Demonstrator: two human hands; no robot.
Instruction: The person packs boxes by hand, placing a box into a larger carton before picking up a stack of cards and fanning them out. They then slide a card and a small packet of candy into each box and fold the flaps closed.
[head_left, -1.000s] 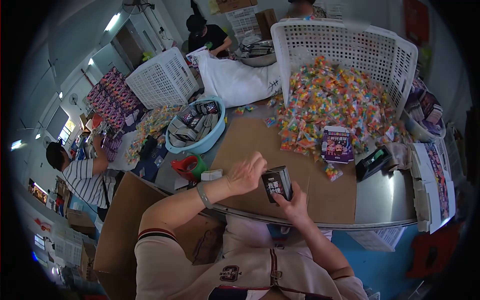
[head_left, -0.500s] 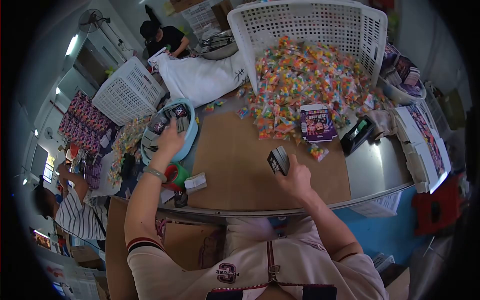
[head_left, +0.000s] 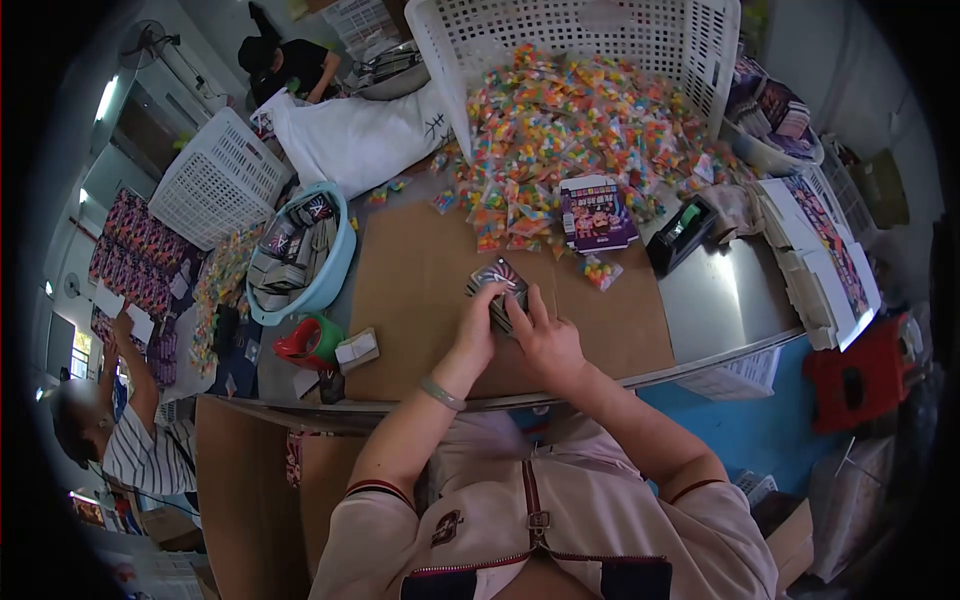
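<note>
Both hands meet over the brown cardboard sheet [head_left: 420, 290] on the table. My left hand [head_left: 482, 328] is closed on a stack of dark cards [head_left: 500, 280] with a red and white pattern. On the right side of that stack, my right hand [head_left: 548, 345] also grips the cards, its fingers over their face. More dark cards [head_left: 290, 250] lie in the light blue basin [head_left: 347, 245] to the left. Beyond the hands, a purple printed box [head_left: 597, 215] rests at the edge of a heap of small candy packets [head_left: 580, 130].
A black tape dispenser [head_left: 682, 235] and flattened white boxes [head_left: 800, 260] are on the right. Red and green tape rolls [head_left: 312, 343] sit beside a small white block [head_left: 357, 349] at front left. A large white crate [head_left: 440, 70] stands behind the candy. Two people work farther off.
My left hand has left the basin and moved right to the card stack. My right hand has moved slightly left with its cards, and the two hands now meet. The whole view has shifted.
</note>
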